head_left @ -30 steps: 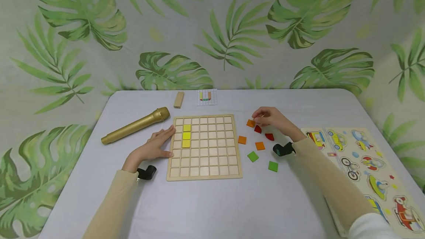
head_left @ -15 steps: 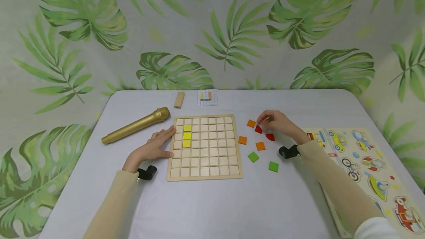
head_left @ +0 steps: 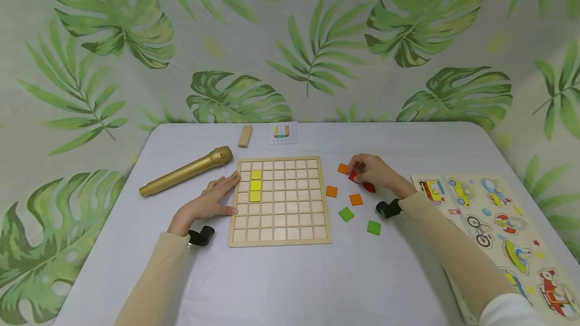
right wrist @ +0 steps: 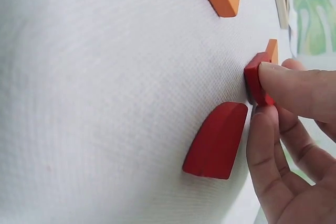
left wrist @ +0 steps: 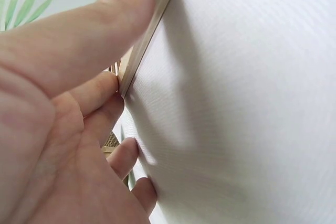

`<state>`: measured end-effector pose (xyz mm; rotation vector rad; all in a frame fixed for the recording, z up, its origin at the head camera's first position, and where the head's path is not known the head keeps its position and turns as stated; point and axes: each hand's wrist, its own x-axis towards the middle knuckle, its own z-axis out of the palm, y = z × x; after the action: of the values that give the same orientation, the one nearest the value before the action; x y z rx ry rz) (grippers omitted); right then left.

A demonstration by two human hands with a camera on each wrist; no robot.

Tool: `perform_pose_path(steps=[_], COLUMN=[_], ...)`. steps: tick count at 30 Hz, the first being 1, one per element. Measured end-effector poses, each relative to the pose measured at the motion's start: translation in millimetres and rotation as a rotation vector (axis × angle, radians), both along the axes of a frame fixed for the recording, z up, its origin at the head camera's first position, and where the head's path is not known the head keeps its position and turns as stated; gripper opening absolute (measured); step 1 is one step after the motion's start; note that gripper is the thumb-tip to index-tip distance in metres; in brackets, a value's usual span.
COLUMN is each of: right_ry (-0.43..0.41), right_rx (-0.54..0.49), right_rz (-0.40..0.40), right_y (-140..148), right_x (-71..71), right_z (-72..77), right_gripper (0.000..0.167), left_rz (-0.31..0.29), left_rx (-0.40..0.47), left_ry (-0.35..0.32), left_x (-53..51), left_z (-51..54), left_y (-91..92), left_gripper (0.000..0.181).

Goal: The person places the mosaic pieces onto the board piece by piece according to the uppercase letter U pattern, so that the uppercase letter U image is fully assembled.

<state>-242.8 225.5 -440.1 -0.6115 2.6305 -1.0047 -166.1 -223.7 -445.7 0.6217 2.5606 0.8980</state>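
My left hand [head_left: 208, 200] rests against the left edge of a wooden grid board [head_left: 280, 244], its extended fingers and thumb touching the rim. Several cells are bare, while a column of three yellow square tiles [head_left: 256, 185] fills part of the grid's left side. To the right of the board, my right hand [head_left: 375, 170] pinches a red quarter-round tile [right wrist: 254, 80] between thumb and fingers, low over the cloth. A second red quarter-round tile [right wrist: 218, 142] lies just beside those fingers. An orange square tile [head_left: 342, 168] sits just left of the fingertips.
More orange tiles [head_left: 356, 199] and two green tiles [head_left: 373, 227] lie nearer the front. A gold microphone [head_left: 186, 171], wooden block [head_left: 245, 136] and pattern card [head_left: 283, 133] are behind and left. A vehicle puzzle board [head_left: 503, 225] lies under the right forearm.
My right hand leaves the rear orange tile, shifts slightly right and toward the front, and now pinches a red quarter-round tile. The left hand stays on the board's edge.
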Motion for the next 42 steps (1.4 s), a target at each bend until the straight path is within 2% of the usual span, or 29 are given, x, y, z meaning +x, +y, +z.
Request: perform_pose_path(steps=[10,14,19,23,30,38,42], right_ry=[-0.054,-0.083,-0.192,-0.235,-0.249,-0.276,-0.24], right_rx=[-0.003,-0.053,-0.145,-0.201,-0.296,-0.334,-0.316], right_rz=[0.0,0.005,0.007,0.032,0.127,0.196,0.235], right_y=[0.6,1.8,1.6,-4.2,-29.5,-71.3,-94.9], right_x=[1.0,2.3,4.0,6.1,10.3,17.2,19.3], right_z=[3.2,7.9,11.2,13.1,14.6,11.9,11.8], right_gripper=[0.013,0.011,0.014,0.019,0.016,0.009,0.007], left_rz=[0.002,0.004,0.002,0.004,0.002,0.002,0.001], left_rx=[0.002,0.003,-0.003,-0.005,-0.003,0.001,0.004], left_ry=[0.009,0.005,0.002,0.0,0.004,0.02,0.022], left_x=[0.8,0.6,0.7,0.2,0.2,1.1,1.3], left_z=[0.5,0.5,0.7,0.4,0.3,1.3,1.8], left_y=[0.2,-0.5,-0.5,-0.5,-0.1,0.6,0.4], left_gripper=[0.087,0.088,0.088,0.088,0.087,0.088,0.087])
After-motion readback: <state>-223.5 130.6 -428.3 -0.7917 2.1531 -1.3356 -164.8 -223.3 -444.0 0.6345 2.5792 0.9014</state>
